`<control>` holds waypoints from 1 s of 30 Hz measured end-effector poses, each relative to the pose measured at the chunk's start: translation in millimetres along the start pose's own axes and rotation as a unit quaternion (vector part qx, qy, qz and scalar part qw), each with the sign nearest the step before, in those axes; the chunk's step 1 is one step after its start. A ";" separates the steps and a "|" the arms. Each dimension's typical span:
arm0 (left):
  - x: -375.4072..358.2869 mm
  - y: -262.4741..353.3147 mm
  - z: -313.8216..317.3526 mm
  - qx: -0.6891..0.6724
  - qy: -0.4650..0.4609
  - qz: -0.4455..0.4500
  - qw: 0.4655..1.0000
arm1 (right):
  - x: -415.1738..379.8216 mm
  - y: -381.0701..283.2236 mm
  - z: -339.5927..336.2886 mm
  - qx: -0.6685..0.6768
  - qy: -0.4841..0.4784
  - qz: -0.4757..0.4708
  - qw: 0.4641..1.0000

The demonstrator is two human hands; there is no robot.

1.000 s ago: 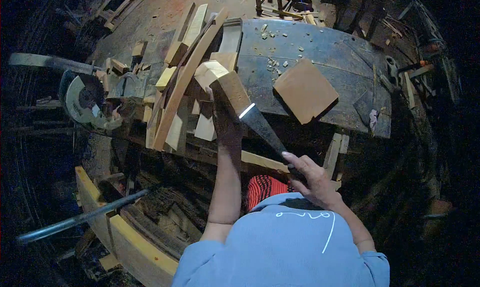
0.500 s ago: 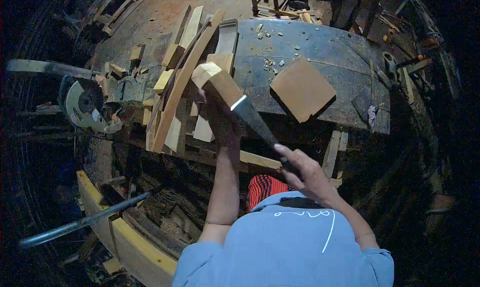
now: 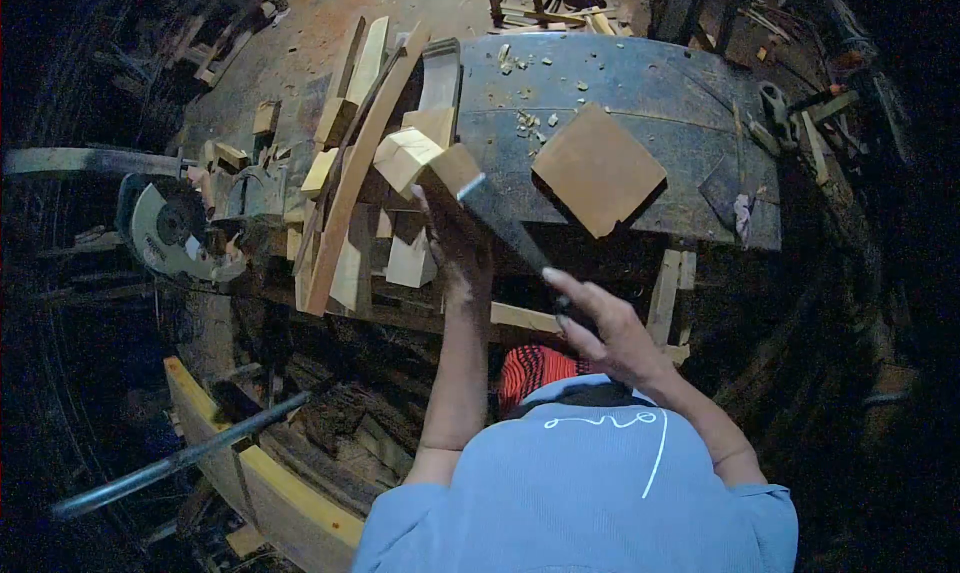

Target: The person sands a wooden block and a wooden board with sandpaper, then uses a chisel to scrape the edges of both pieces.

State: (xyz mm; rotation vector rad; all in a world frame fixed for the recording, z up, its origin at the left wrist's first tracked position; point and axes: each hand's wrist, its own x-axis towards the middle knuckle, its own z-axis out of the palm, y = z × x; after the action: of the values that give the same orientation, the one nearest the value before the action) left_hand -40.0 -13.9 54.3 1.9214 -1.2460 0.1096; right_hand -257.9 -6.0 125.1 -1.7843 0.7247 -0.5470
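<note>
My right hand (image 3: 612, 331) grips the dark handle of a flat metal blade tool (image 3: 508, 225), its thumb laid along the top. The tool widens away from the handle, and its bright far end rests against or just over the side of a wooden block (image 3: 408, 163). That block has pale, freshly cut facets at its far end and a browner side. Beneath it my left hand (image 3: 455, 243) is closed round the block, with some fingers hidden in shadow. A square brown board (image 3: 600, 168) lies on the metal-topped bench (image 3: 490, 103), right of the block.
Long wood strips (image 3: 370, 163) and offcuts are piled left of the block. A circular saw (image 3: 175, 228) with a bare toothed blade sits at the bench's left. Wood chips (image 3: 530, 123) are scattered on top. A metal pipe (image 3: 185, 458) crosses a wooden beam (image 3: 300, 493) lower left.
The block has tilted, showing more of its pale cut face, and my left hand's fingers show more. The blade's far end has shifted slightly up and left. My view has moved a little.
</note>
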 end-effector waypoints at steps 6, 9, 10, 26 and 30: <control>-22.1 -20.2 9.0 -0.245 -0.140 -0.179 0.942 | 10.1 3.3 -3.3 0.010 0.005 0.016 1.000; 3.7 37.4 -11.1 -0.269 -0.025 -0.218 0.938 | 9.2 -4.1 -7.9 0.008 -0.011 0.058 0.998; 10.1 42.0 -14.4 -0.481 -0.018 -0.396 0.782 | 3.4 -3.3 -4.7 0.007 -0.014 0.056 0.998; 18.5 28.7 -17.6 -0.879 -0.200 -0.293 0.318 | 4.2 8.3 -19.5 0.041 0.068 0.052 0.996; -11.2 -27.5 4.5 -0.726 -0.067 -0.457 0.510 | -8.6 1.7 -7.3 0.039 -0.022 0.036 0.998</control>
State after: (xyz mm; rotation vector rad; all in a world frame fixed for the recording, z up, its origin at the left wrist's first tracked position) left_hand -25.4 -4.2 29.9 0.6989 0.0808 -1.2601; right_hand -269.3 -5.2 125.6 -1.6859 0.7261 -0.4802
